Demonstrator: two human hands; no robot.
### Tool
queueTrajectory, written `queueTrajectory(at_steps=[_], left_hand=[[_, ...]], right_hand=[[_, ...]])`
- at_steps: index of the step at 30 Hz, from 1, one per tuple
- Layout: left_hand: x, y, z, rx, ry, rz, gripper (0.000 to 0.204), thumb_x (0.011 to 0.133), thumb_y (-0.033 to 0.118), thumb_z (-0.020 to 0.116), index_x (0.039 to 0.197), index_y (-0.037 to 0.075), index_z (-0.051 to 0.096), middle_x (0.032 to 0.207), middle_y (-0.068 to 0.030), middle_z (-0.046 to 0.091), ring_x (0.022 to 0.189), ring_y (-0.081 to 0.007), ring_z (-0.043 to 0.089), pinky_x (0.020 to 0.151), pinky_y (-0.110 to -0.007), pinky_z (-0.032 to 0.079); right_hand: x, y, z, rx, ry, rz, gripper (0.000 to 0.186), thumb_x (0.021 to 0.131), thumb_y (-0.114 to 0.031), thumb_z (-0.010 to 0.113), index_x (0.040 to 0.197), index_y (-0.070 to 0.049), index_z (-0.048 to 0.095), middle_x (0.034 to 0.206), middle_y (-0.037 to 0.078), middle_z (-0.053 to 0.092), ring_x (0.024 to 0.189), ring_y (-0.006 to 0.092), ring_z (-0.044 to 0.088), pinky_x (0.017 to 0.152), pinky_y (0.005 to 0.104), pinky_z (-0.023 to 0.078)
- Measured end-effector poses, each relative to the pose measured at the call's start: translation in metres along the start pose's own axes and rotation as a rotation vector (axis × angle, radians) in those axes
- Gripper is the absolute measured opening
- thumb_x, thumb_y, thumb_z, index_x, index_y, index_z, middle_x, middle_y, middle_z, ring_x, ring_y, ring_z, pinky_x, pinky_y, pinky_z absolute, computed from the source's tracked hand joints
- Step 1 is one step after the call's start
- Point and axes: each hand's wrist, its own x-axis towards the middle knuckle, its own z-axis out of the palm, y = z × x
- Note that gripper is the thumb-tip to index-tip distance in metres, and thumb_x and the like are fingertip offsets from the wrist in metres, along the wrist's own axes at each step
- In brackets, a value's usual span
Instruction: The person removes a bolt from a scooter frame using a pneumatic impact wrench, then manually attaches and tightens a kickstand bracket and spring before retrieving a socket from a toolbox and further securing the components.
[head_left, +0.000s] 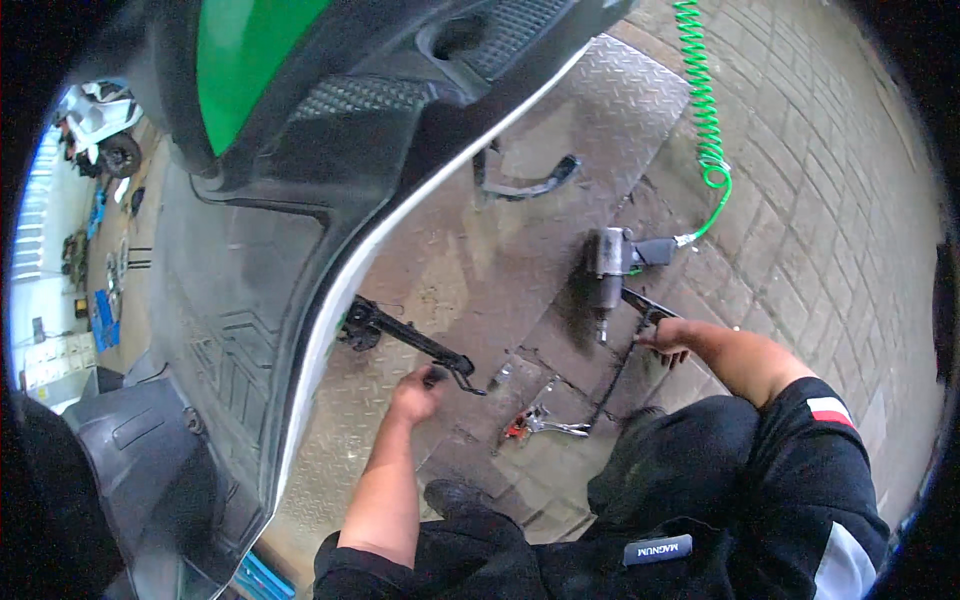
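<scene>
My left hand point(416, 396) is beside the scooter's black side stand point(415, 342), close to its foot. Its fingers are curled around a small dark thing that I cannot make out. On the right, my right hand point(668, 341) is lowered to the floor, fingers bent, at the end of a dark metal hand tool point(648, 305) and a thin black rod point(617, 378). Whether it grips either one is hidden. Just beyond lies a grey air impact wrench point(612, 262), its socket end toward me. Between my hands lies a silver plier-like tool point(548, 426) with red parts.
The scooter's footboard and body point(240, 300) fill the left side. A green coiled air hose point(705, 110) runs from the wrench to the top. A curved dark part point(535, 185) lies on the steel plate point(440, 240). Paving point(820, 180) spreads to the right; another scooter point(105, 130) stands far left.
</scene>
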Motion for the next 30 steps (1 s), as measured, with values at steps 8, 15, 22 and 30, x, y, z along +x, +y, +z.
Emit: queueTrajectory(at_steps=[8,15,22,30], left_hand=[[-0.004,0.026,-0.042,-0.378,0.102,-0.001,0.027,0.083,0.005,0.055,0.110,0.002,0.060,0.095,-0.0098,0.066,0.085,-0.0173,0.063,0.080,-0.029,0.049],[0.001,0.011,-0.050,-0.631,0.252,-0.019,0.030,0.087,0.005,0.054,0.117,0.001,0.052,0.099,-0.0105,0.062,0.082,-0.0191,0.064,0.079,-0.031,0.048],[0.007,-0.009,-0.043,-0.293,0.068,-0.035,0.030,0.087,0.017,0.058,0.115,0.005,0.057,0.103,-0.0118,0.064,0.093,-0.0188,0.062,0.083,-0.032,0.047],[-0.028,0.010,-0.068,-0.035,-0.118,0.063,0.041,0.083,0.023,0.059,0.122,0.011,0.055,0.116,-0.0166,0.060,0.108,-0.0291,0.057,0.093,-0.036,0.044]], right_hand=[[0.010,-0.001,0.016,0.044,0.269,0.002,0.038,0.087,-0.030,0.055,0.099,0.006,0.057,0.078,0.017,0.065,0.060,0.0278,0.066,0.053,0.0375,0.056],[-0.007,0.035,-0.005,0.610,0.172,-0.057,0.024,0.086,-0.024,0.052,0.088,-0.002,0.063,0.074,0.011,0.065,0.057,0.0275,0.064,0.049,0.0355,0.053],[-0.051,0.045,-0.058,0.674,0.005,-0.324,0.024,0.087,-0.019,0.051,0.099,-0.001,0.061,0.083,0.013,0.064,0.064,0.0242,0.063,0.052,0.0358,0.052],[-0.143,-0.066,-0.065,0.331,-0.062,-0.932,0.020,0.083,-0.019,0.062,0.093,-0.002,0.062,0.084,0.007,0.064,0.073,0.0166,0.062,0.063,0.0306,0.050]])
